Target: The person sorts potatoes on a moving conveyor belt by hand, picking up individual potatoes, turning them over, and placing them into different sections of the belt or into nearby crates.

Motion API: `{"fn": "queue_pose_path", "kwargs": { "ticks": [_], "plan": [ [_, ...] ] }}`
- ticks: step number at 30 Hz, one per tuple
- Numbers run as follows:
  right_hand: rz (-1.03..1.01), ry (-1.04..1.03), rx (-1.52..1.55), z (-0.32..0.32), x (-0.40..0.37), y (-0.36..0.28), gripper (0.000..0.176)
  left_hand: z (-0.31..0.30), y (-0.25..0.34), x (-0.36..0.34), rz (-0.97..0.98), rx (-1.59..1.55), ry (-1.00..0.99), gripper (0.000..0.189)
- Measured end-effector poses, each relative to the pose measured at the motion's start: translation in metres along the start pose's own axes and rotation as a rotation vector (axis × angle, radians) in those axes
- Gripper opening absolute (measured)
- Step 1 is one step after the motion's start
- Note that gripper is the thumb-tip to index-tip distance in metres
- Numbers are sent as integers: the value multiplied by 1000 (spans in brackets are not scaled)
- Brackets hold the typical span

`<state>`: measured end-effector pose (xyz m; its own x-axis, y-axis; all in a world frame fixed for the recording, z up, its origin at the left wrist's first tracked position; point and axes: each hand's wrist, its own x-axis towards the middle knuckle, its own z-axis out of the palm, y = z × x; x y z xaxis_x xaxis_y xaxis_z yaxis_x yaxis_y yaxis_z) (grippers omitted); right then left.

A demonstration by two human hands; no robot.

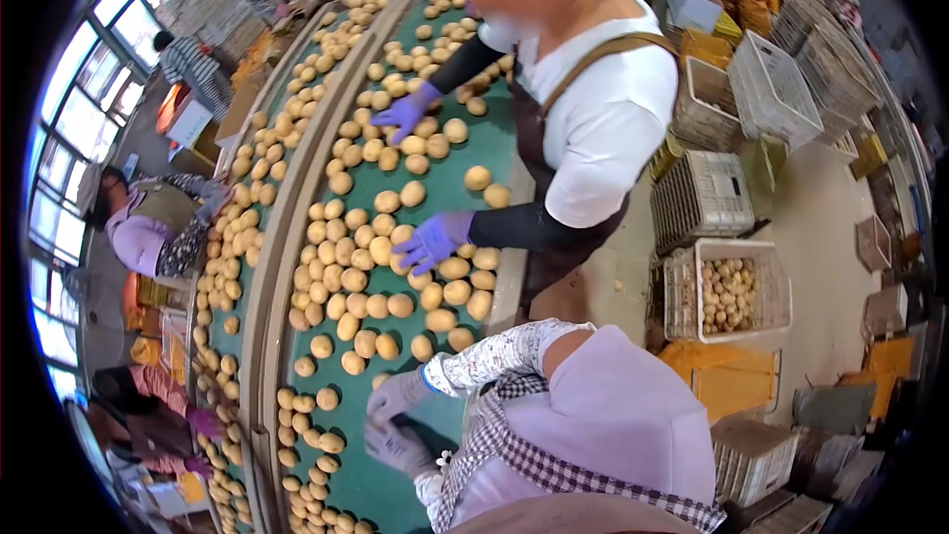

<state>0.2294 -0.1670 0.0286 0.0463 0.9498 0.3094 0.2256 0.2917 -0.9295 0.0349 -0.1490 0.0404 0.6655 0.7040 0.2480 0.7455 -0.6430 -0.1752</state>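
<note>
My right hand (397,395), in a grey glove, is over the green conveyor belt (450,422), its fingers bent downward. Just below it in the view is my left hand (398,448), also grey-gloved, with the fingers stretched out loosely. The two hands are close together, and I see no potato in either; their palms are hidden. Round yellow potatoes (353,363) lie beside my hands on the belt, several of them within a hand's width to the left. White patterned sleeves cover my forearms.
A co-worker's purple-gloved hands (435,240) reach among potatoes beside me. A metal divider (259,336) separates a second potato belt (229,341), with people along its far side. Behind me stand a crate of potatoes (781,287), stacked plastic crates (719,193) and a yellow container (732,376).
</note>
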Motion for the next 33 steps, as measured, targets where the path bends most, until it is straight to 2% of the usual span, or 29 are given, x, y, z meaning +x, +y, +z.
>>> {"fn": "queue_pose_path", "kwargs": {
  "ticks": [1, 3, 4, 5, 6, 7, 8, 9, 10, 11, 12, 13, 14, 15, 17, 18, 19, 20, 21, 22, 24, 26, 27, 29, 30, 31, 32, 33],
  "plan": [
    [-54, -126, 92, 7, 2, -10, 35, -8, -21, -14, -158, -48, -22, 48],
    [-288, -92, -133, -16, 3, -23, 29, -18, -78, -76, -321, 144, -154, 47],
    [-190, -108, -370, -63, 9, -54, 24, -10, -113, -100, -362, 156, -146, 50],
    [-180, -29, -245, -71, 22, -32, 20, -8, -128, -151, -465, 168, -156, 53],
    [-144, 199, -229, -93, 23, -16, 19, -22, -132, -190, -490, 8, -87, 56],
    [-335, 306, -681, -132, 25, 15, 21, -37, -120, -213, -520, -242, 0, 58],
    [-65, 406, -818, -164, 17, 17, 24, -71, -78, -207, -531, -373, -19, 56],
    [227, 453, -955, -196, 8, 19, 27, -74, -51, -219, -497, -303, 8, 55],
    [283, 273, -1078, -214, -2, 84, 37, -74, -19, -232, -463, -318, 72, 51],
    [379, 629, -901, -199, -18, 97, 53, -67, 6, -234, -436, -376, 97, 48],
    [420, 529, -1053, -184, -27, 82, 60, -65, 32, -230, -377, -397, 126, 47],
    [453, 431, -1207, -171, -36, 63, 66, -76, 69, -218, -403, -601, 165, 47],
    [448, 350, -1173, -153, -42, 37, 66, -66, 90, -216, -320, -548, 174, 47],
    [443, 269, -1141, -129, -46, 21, 66, -77, 106, -202, -287, -691, 0, 48],
    [355, 152, -1081, -75, -64, 40, 66, -78, 116, -190, 18, -576, -18, 53],
    [267, 94, -1069, -46, -78, 36, 65, -79, 118, -186, -5, -576, -8, 53],
    [180, 36, -1054, -23, -92, 26, 63, -81, 120, -183, 89, -576, -49, 56],
    [229, -164, -729, -5, -102, 13, 58, -84, 114, -180, 196, -568, -97, 58],
    [272, -357, -400, 7, -107, -1, 53, -84, 110, -176, 188, -561, -94, 58],
    [263, -364, -398, 8, -107, -14, 53, -82, 111, -171, 258, -575, -75, 60],
    [191, -418, 82, -5, -115, -36, 37, -88, 117, -156, 357, -640, -16, 64],
    [95, -186, -35, -51, -99, -57, 28, -91, 131, -149, 364, -629, -31, 64],
    [201, -92, 92, -75, -86, -32, 29, -91, 138, -147, 378, -622, -43, 64],
    [86, 246, -300, -133, -66, 10, 27, -84, 148, -150, 345, -605, -34, 66],
    [33, 308, -514, -161, -64, 17, 32, -79, 151, -152, 364, -525, -47, 64],
    [132, 442, -801, -178, -77, 30, 41, -73, 150, -156, 381, -445, -63, 61],
    [210, 399, -640, -197, -79, 63, 37, -66, 159, -154, 285, -470, -35, 55],
    [197, 267, -610, -208, -87, 63, 37, -57, 164, -156, 187, -455, -8, 55]
  ]
}}
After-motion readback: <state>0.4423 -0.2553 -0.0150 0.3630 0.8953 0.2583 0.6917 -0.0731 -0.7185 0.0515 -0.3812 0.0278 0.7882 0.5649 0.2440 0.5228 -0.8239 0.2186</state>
